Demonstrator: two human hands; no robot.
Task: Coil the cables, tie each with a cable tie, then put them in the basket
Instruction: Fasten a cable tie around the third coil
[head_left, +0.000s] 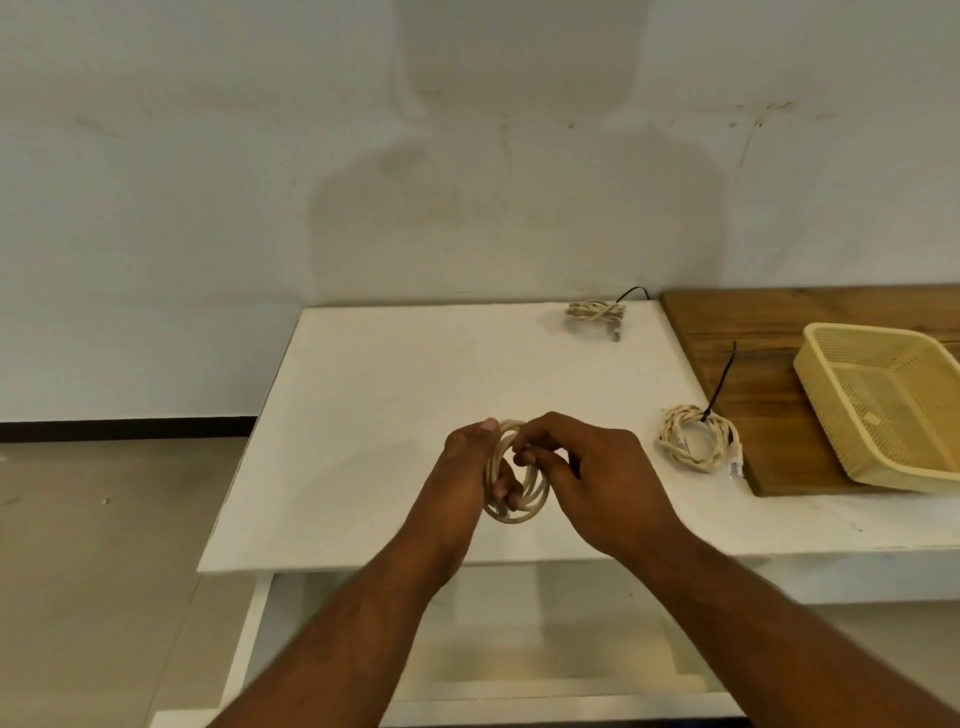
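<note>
The cable (540, 493) sits low in the centre of the frame as a loose oval coil, its long axis running up-down and its open face towards me. My left hand (467, 467) has its fingers curled through the loops, gripping them. My right hand (587, 467) pinches the top strand. Best, I judge, to keep the loops even (no tie visible yet). A tied coil (698, 439) and the basket (821, 410) lie to the right.

Matt white table (415, 374), grained wood board (769, 332), perforated plastic basket (831, 395)
</note>
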